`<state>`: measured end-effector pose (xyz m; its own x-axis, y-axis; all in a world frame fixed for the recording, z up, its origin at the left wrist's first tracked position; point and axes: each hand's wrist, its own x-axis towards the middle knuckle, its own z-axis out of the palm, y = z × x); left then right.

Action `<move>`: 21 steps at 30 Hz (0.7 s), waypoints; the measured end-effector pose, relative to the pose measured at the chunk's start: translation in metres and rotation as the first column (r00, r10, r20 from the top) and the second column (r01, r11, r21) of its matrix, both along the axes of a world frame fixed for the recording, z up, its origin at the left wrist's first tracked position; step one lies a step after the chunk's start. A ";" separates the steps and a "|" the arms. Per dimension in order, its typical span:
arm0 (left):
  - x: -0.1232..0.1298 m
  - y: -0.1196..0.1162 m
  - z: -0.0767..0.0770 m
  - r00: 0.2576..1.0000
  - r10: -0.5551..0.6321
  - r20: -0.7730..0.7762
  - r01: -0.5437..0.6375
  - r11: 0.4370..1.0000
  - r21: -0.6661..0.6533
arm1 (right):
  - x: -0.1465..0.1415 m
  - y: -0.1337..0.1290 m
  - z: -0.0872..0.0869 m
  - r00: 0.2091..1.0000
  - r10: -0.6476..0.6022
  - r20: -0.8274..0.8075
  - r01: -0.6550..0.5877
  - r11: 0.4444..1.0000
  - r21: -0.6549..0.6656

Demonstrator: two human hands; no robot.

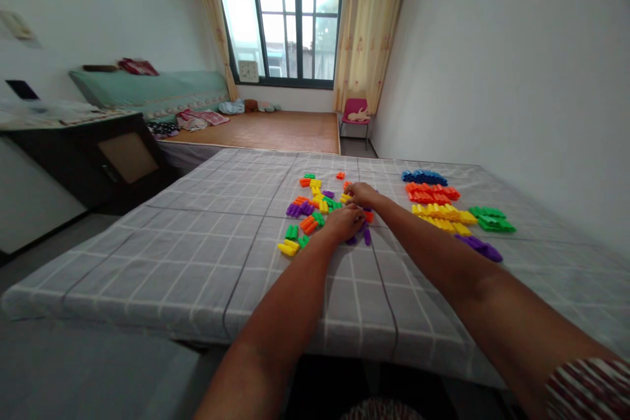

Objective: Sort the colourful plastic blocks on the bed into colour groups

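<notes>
Small pieces in orange, yellow, green and purple lie mixed in the middle of the table; purple ones are at the left of this pile. My left hand rests low at the pile's right side, fingers curled, close to an orange piece and a purple piece. Just beyond it, my right hand has its fingers bent down beside a yellow piece. What either hand holds is too small to make out. Sorted rows lie to the right: blue, orange, yellow, green and purple.
A grey checked cloth covers the table. Behind it are a low bed platform and a pink chair. A dark cabinet stands at the left, and a white wall runs along the right.
</notes>
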<state>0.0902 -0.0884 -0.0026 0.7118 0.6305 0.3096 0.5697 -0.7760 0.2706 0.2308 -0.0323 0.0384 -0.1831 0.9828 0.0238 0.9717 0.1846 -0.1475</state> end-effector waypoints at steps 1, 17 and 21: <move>0.000 0.001 -0.001 1.000 0.005 0.003 -0.005 1.000 -0.006 | 0.002 -0.005 0.002 1.000 0.013 -0.024 -0.013 1.000 0.020; -0.002 0.006 0.002 0.998 -0.008 0.067 0.015 0.995 -0.097 | 0.278 -0.144 0.016 0.884 -0.450 -0.124 0.453 0.891 -0.004; -0.004 0.007 0.002 0.998 0.000 0.063 0.006 0.995 -0.103 | 0.285 -0.151 -0.003 0.873 -0.473 -0.117 0.469 0.881 -0.062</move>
